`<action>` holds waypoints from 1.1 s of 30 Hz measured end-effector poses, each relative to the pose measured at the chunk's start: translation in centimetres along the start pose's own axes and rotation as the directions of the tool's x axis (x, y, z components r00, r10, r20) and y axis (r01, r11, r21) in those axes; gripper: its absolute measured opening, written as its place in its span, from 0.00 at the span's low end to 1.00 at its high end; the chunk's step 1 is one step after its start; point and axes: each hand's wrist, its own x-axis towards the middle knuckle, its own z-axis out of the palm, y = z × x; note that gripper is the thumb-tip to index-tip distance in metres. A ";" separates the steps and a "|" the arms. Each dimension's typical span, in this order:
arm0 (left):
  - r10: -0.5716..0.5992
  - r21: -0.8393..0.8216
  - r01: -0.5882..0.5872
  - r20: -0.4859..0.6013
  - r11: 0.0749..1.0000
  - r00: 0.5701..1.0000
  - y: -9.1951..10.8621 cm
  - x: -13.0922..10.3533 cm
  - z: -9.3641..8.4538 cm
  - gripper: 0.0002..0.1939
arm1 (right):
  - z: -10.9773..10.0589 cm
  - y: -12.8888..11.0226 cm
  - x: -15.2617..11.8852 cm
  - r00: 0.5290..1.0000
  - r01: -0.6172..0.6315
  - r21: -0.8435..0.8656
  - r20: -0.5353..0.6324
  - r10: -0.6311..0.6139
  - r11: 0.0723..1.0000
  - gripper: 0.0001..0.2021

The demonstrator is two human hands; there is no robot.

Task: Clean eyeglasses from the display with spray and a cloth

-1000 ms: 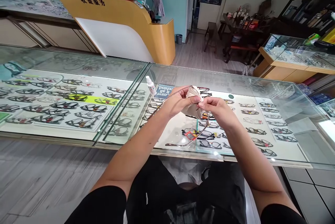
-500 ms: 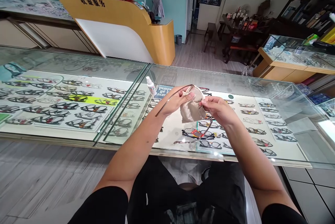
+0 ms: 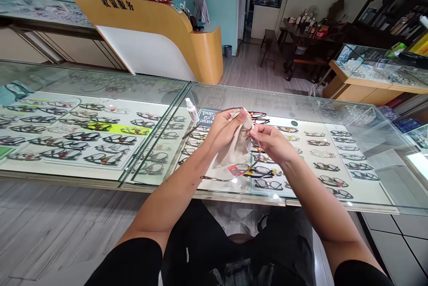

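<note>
My left hand (image 3: 225,127) is closed on a beige cloth (image 3: 234,141), which is folded over one lens of a pair of glasses (image 3: 254,147). The cloth hangs down between my hands and hides that lens. My right hand (image 3: 269,141) pinches the frame near its middle, beside the other, uncovered lens. One temple arm stretches left past my left wrist, and the other curves below my hands with a small red tag near it. A white spray bottle (image 3: 192,110) stands upright on the glass counter (image 3: 214,193), left of my left hand.
Rows of eyeglasses (image 3: 115,138) lie under the glass on both sides. Beyond the counter are a yellow cashier desk (image 3: 207,56), a small bin (image 3: 228,51), a wooden stool (image 3: 269,47) and another display case (image 3: 377,69) at the right.
Both hands have shifted slightly left with the glasses and cloth. The glasses have tilted, so their temple arms lie farther left, and the cloth hangs lower.
</note>
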 end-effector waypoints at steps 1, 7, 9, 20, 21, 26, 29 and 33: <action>-0.013 -0.019 0.013 0.003 1.000 1.000 0.0 0.0 -0.1 0.29 | -0.2 -0.1 0.0 1.000 -0.003 0.016 -0.015 0.004 1.000 0.22; -0.042 -0.172 0.051 0.053 0.984 0.998 -0.7 0.5 -0.1 0.28 | -0.8 -0.3 0.2 0.999 -0.029 0.052 -0.015 0.029 0.998 0.22; -0.051 -0.175 0.058 0.044 0.983 0.998 -0.8 0.5 0.1 0.27 | -0.6 -0.2 0.1 0.999 -0.031 0.044 -0.015 0.032 0.999 0.22; -0.022 -0.077 0.020 -0.034 0.997 0.999 -0.9 0.2 0.8 0.30 | 0.0 0.2 0.4 1.000 -0.008 0.032 -0.009 0.008 0.999 0.24; -0.027 -0.087 0.023 -0.047 0.996 0.999 -1.0 0.4 0.5 0.29 | -0.2 0.2 0.5 1.000 -0.008 0.030 -0.011 0.008 1.000 0.23; -0.038 -0.193 -0.013 -0.259 0.981 0.965 -1.8 2.8 -2.1 0.26 | -1.6 -0.5 0.7 0.995 0.074 0.064 -0.066 -0.070 0.995 0.22; -0.042 -0.224 -0.050 -0.388 0.973 0.921 -2.2 4.1 -3.9 0.22 | -2.2 -1.3 0.6 0.985 0.134 0.074 -0.118 -0.125 0.988 0.21; -0.022 -0.226 -0.099 -0.479 0.969 0.878 -2.7 4.8 -5.2 0.22 | -2.7 -1.8 0.5 0.983 0.150 0.099 -0.123 -0.137 0.984 0.20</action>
